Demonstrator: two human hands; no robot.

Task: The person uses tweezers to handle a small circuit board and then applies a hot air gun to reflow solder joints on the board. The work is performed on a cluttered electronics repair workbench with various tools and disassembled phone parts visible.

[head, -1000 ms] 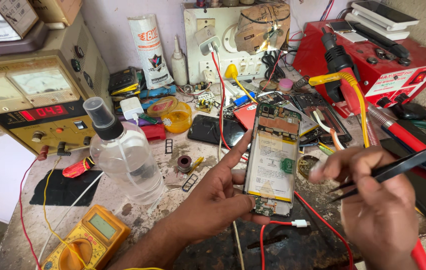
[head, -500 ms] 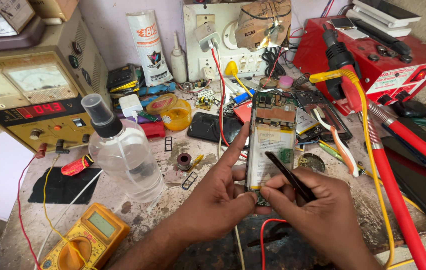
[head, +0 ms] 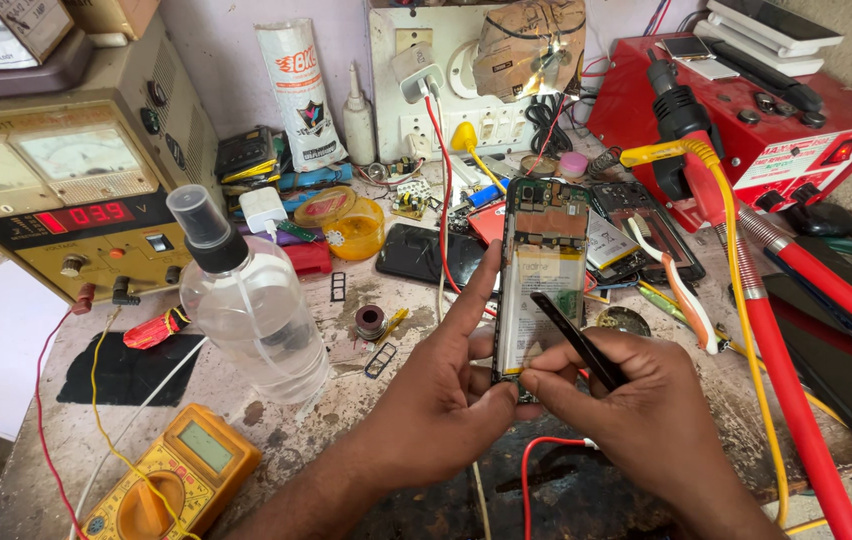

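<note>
Over cluttered desk (head: 346,310): left hand (head: 436,400) gripping opened phone (head: 543,280) by edge, right hand (head: 646,410) fingers pinching black tweezers (head: 576,340) at lower board. Looks mid-probing; next needs steady, fine tip placement.

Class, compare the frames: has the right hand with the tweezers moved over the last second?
Yes. The right hand swung left, from beside the red-handled tools to the lower end of the opened phone, tweezers now lying across it.

Clear spray bottle (head: 251,305), yellow multimeter (head: 171,480), bench power supply (head: 66,190), red soldering station (head: 766,130), wall socket board (head: 446,80)
</note>
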